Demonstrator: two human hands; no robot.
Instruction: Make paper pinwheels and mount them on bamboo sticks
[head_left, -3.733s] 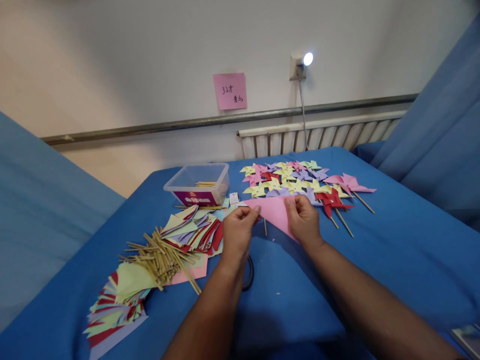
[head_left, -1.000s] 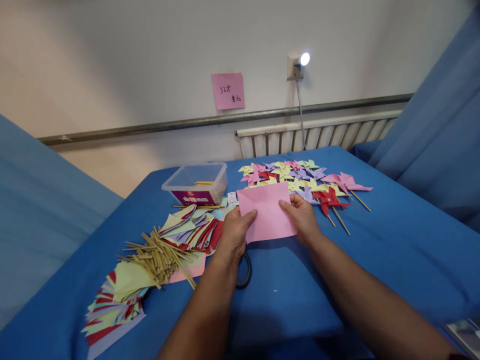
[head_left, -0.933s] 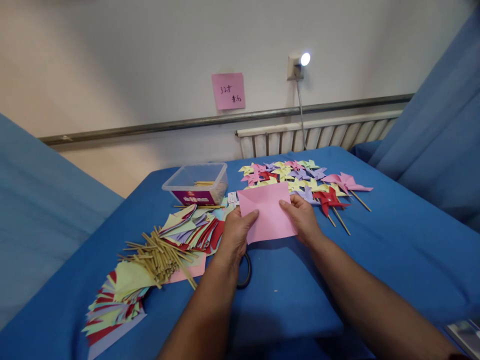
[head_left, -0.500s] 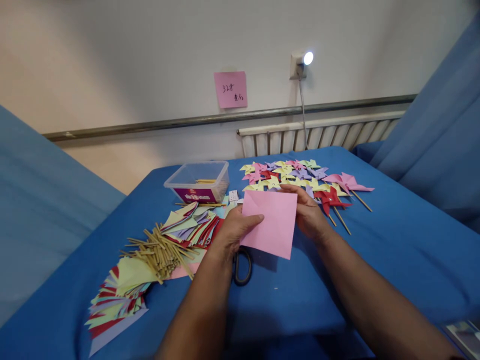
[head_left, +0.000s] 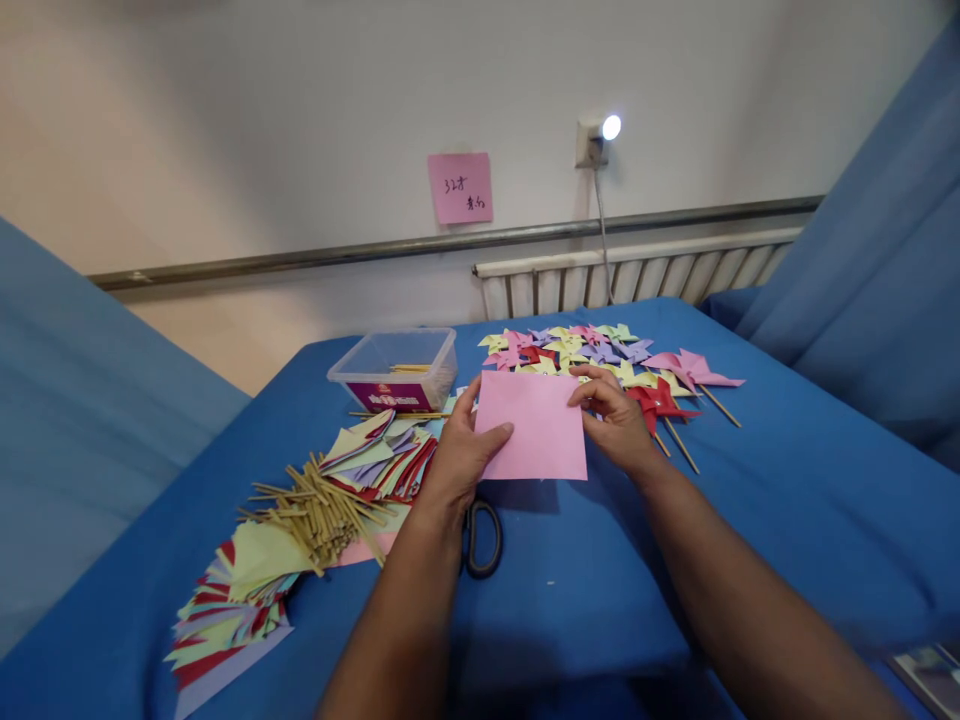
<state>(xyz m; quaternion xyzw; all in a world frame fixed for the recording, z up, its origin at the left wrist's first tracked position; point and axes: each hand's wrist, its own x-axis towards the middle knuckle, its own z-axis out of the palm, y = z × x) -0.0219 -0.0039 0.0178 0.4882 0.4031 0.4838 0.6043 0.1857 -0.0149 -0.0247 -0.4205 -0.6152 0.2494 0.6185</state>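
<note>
A square sheet of pink paper [head_left: 534, 432] is held up over the table between my two hands. My left hand [head_left: 466, 448] grips its left edge, thumb lying across the front and fingers behind. At the upper right edge, my right hand [head_left: 611, 412] pinches the sheet with its fingers curled. Below my left wrist lies a pair of scissors [head_left: 496, 545]; just a black handle shows. Beyond the sheet, rows of finished paper pinwheels [head_left: 570, 345] in yellow, pink, purple and red lie on the table. A red pinwheel [head_left: 660, 402] is close to my right hand.
Left on the blue-covered table [head_left: 600, 610] are a pile of short sticks [head_left: 319, 515] and fanned stacks of coloured paper [head_left: 232, 610]. A clear plastic box [head_left: 397, 365] stands at the back. Blue curtains [head_left: 862, 240] hang on both sides; a radiator [head_left: 637, 272] is behind.
The pink sheet has been turned level and raised slightly, its lower edge now nearly horizontal. My right fingers have come round onto its front at the upper right edge. The view has shifted slightly.
</note>
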